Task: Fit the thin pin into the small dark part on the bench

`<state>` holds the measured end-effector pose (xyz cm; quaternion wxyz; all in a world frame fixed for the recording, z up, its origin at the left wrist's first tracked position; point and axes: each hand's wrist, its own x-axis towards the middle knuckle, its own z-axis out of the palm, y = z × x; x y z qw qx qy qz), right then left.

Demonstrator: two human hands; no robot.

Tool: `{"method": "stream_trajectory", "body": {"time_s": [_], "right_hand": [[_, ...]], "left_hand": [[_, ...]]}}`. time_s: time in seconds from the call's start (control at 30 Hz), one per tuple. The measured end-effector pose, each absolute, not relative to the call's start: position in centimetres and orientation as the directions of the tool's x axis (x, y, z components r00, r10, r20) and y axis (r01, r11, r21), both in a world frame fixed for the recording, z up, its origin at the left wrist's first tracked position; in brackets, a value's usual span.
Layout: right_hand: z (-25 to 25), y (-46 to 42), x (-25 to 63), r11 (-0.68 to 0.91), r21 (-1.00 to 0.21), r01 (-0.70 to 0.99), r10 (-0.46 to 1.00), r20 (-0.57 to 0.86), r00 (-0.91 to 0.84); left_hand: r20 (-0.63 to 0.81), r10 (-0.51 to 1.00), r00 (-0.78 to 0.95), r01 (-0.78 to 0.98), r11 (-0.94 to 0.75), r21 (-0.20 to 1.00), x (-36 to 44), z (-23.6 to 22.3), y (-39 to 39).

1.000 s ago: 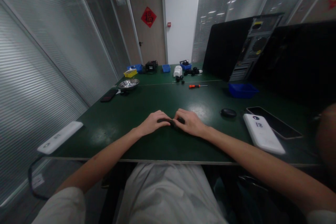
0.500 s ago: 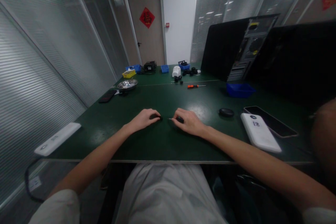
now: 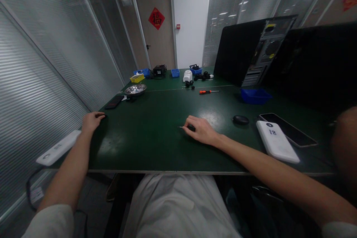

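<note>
My left hand (image 3: 93, 121) is out at the left side of the table, its thumb and fingers closed on a small black piece (image 3: 104, 115). Most of that piece is hidden by the fingers. Near the table's middle, my right hand (image 3: 200, 129) rests on the surface. It grips a slim dark pen-like tool (image 3: 191, 127) whose thin pale tip points left from the fingertips. The green tabletop (image 3: 150, 145) lies between the two hands.
Nearest the left hand are a white power bank (image 3: 57, 149) and a black phone (image 3: 114, 102). A metal bowl (image 3: 135, 89) and an orange screwdriver (image 3: 205, 92) lie farther back. Rightward are a black mouse (image 3: 240, 119), a blue tray (image 3: 256, 96) and a white device (image 3: 276, 141).
Both hands were together on one dark object. It came apart, and my left hand carried the small black piece far to the left. The right hand stayed with the pen-like tool.
</note>
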<state>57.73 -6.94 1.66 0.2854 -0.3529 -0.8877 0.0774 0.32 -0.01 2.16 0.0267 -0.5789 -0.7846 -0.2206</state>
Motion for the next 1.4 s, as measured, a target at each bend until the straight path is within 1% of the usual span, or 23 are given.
{"method": "stream_trajectory", "body": {"time_s": [0.1,0.3,0.57,0.97,1.4], "right_hand": [[1.5,-6.8,57.7,0.741,-0.334,0.583,0.668,0.455,-0.588],[1.4,-6.8,57.6,0.738,-0.327,0.590,0.671,0.448,-0.591],[1.7,-7.0,57.7,0.740,-0.327,0.588,0.669,0.445,-0.595],[2.1,-7.2,57.7,0.744,-0.331,0.580,0.666,0.438,-0.604],[1.9,-7.1,57.7,0.752,-0.326,0.574,0.657,0.446,-0.608]], "left_hand": [[0.316,0.877,-0.361,0.915,0.269,0.300,-0.1,2.3,-0.4],[0.344,0.860,-0.376,0.915,0.288,0.281,0.4,2.2,-0.2],[0.364,0.863,-0.350,0.931,0.277,0.238,0.5,2.0,-0.3],[0.347,0.892,-0.291,0.957,0.272,0.101,0.9,1.8,-0.3],[0.323,0.902,-0.288,0.956,0.288,0.048,1.2,1.6,-0.2]]}}
